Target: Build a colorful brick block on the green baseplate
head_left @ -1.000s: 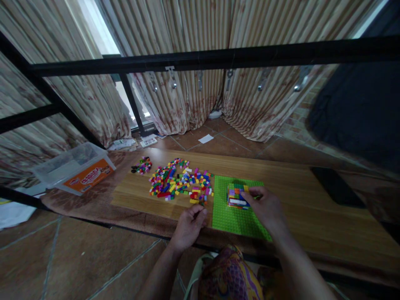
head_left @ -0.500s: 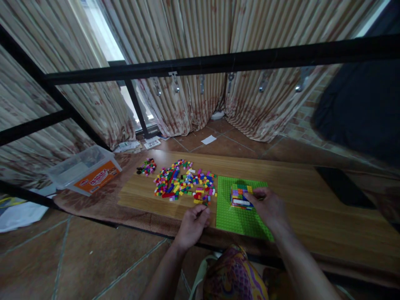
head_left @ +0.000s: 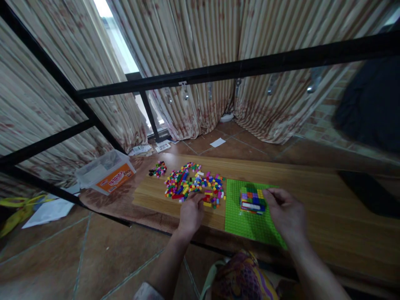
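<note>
My left hand (head_left: 191, 213) reaches over the near edge of a pile of small coloured toy bricks (head_left: 179, 183), its fingers stretched toward some red and yellow ones and a little apart. To the right, a green studded baseplate (head_left: 236, 218) lies flat on the board. On it stands a low block built of multicoloured bricks (head_left: 252, 201), with a white brick along its near side. My right hand (head_left: 287, 212) is at the right edge of this block, thumb and forefinger pinched together. Whatever lies between those fingertips is too small to make out.
The wooden board (head_left: 315, 200) lies on a brown cloth-covered surface. A smaller brick heap (head_left: 158, 168) sits at the far left, beyond it a clear plastic box (head_left: 106, 173) with an orange label. A dark flat object (head_left: 368, 193) lies at right. A black rail (head_left: 206, 77) crosses behind.
My left hand has moved forward from the board's near edge to the brick pile. My right hand has drawn back from the top of the built block to its right edge. The view has shifted slightly.
</note>
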A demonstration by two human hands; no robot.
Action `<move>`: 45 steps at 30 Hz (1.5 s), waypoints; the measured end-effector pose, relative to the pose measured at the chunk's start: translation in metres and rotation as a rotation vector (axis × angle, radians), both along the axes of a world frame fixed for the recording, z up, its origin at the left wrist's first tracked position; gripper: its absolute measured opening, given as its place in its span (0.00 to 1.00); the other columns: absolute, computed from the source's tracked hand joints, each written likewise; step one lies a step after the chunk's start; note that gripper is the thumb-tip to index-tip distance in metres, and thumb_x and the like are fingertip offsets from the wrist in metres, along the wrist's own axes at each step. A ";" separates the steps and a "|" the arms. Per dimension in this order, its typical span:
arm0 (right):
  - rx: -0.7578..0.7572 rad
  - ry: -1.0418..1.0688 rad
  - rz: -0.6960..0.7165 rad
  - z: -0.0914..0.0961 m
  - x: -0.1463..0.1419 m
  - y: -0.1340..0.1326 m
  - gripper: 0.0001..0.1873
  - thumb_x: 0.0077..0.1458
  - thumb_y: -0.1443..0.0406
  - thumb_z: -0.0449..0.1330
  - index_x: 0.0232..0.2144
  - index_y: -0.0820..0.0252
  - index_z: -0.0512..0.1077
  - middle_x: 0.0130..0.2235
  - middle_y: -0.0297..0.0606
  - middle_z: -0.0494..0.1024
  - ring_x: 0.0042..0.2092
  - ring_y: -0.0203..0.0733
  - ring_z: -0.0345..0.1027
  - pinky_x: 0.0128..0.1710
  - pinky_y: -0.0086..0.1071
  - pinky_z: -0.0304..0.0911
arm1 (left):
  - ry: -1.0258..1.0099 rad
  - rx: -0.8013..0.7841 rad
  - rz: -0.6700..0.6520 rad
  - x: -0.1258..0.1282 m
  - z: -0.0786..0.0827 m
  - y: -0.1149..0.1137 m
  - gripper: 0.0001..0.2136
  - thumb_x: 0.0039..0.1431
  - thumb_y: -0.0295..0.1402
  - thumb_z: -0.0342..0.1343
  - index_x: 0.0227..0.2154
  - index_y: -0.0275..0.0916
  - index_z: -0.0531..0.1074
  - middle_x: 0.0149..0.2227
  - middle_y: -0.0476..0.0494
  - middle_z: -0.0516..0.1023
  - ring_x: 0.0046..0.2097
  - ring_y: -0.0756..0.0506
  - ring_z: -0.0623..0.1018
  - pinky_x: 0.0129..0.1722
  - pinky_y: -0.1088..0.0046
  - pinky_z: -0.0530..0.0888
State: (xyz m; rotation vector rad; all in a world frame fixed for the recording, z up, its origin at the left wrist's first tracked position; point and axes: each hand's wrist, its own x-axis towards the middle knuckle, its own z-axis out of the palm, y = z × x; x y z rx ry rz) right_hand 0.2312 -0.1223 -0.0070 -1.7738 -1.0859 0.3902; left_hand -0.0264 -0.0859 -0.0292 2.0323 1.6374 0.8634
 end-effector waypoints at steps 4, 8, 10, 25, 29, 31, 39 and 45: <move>0.023 0.010 0.015 -0.001 -0.001 -0.001 0.19 0.52 0.50 0.57 0.31 0.59 0.75 0.30 0.41 0.80 0.31 0.44 0.72 0.32 0.33 0.63 | 0.181 -0.017 -0.049 0.004 0.002 0.008 0.12 0.59 0.25 0.48 0.39 0.41 0.76 0.42 0.43 0.76 0.40 0.46 0.77 0.43 0.71 0.71; 0.037 0.023 0.019 0.002 -0.004 -0.002 0.18 0.52 0.51 0.57 0.31 0.60 0.75 0.30 0.40 0.80 0.30 0.43 0.72 0.31 0.32 0.63 | 0.219 -0.058 -0.065 0.006 0.009 0.013 0.09 0.57 0.25 0.51 0.35 0.39 0.76 0.39 0.43 0.77 0.39 0.46 0.77 0.41 0.72 0.71; 0.039 0.029 0.028 0.004 -0.006 -0.002 0.18 0.52 0.51 0.57 0.31 0.59 0.75 0.30 0.40 0.80 0.30 0.43 0.72 0.31 0.32 0.63 | 0.215 -0.079 -0.071 0.006 0.011 0.015 0.08 0.56 0.25 0.51 0.32 0.39 0.75 0.37 0.44 0.77 0.38 0.47 0.76 0.41 0.73 0.71; 0.218 0.013 0.259 0.016 -0.032 -0.011 0.11 0.57 0.57 0.57 0.34 0.57 0.75 0.33 0.37 0.76 0.33 0.39 0.70 0.35 0.32 0.64 | -1.043 -0.444 0.100 0.019 0.025 -0.009 0.14 0.48 0.41 0.63 0.32 0.35 0.75 0.28 0.46 0.77 0.31 0.49 0.76 0.28 0.77 0.71; 0.221 -0.010 0.494 0.024 -0.049 -0.016 0.10 0.60 0.61 0.54 0.36 0.56 0.75 0.34 0.37 0.76 0.36 0.39 0.70 0.37 0.32 0.64 | -1.225 -0.552 0.023 0.035 0.041 -0.022 0.16 0.43 0.37 0.68 0.35 0.35 0.77 0.32 0.45 0.79 0.33 0.50 0.78 0.34 0.76 0.74; 0.202 -0.002 0.560 0.026 -0.054 -0.018 0.10 0.60 0.61 0.54 0.38 0.56 0.75 0.36 0.37 0.76 0.37 0.39 0.70 0.38 0.32 0.65 | -1.175 -0.527 -0.026 0.041 0.046 -0.026 0.14 0.45 0.35 0.66 0.36 0.35 0.77 0.33 0.44 0.79 0.34 0.50 0.78 0.36 0.75 0.74; 0.178 -0.006 0.683 0.024 -0.060 -0.019 0.10 0.61 0.64 0.54 0.39 0.53 0.76 0.35 0.36 0.77 0.38 0.38 0.71 0.38 0.31 0.65 | -0.762 -0.306 -0.217 0.050 0.040 -0.033 0.16 0.55 0.30 0.57 0.48 0.39 0.70 0.37 0.45 0.78 0.41 0.47 0.78 0.45 0.70 0.74; 0.112 -0.124 0.694 0.022 -0.050 -0.023 0.10 0.60 0.66 0.54 0.36 0.52 0.76 0.33 0.34 0.79 0.36 0.38 0.72 0.37 0.31 0.65 | -0.697 -0.303 -0.183 0.057 0.036 -0.039 0.17 0.54 0.29 0.56 0.48 0.40 0.70 0.38 0.44 0.78 0.40 0.47 0.78 0.43 0.71 0.74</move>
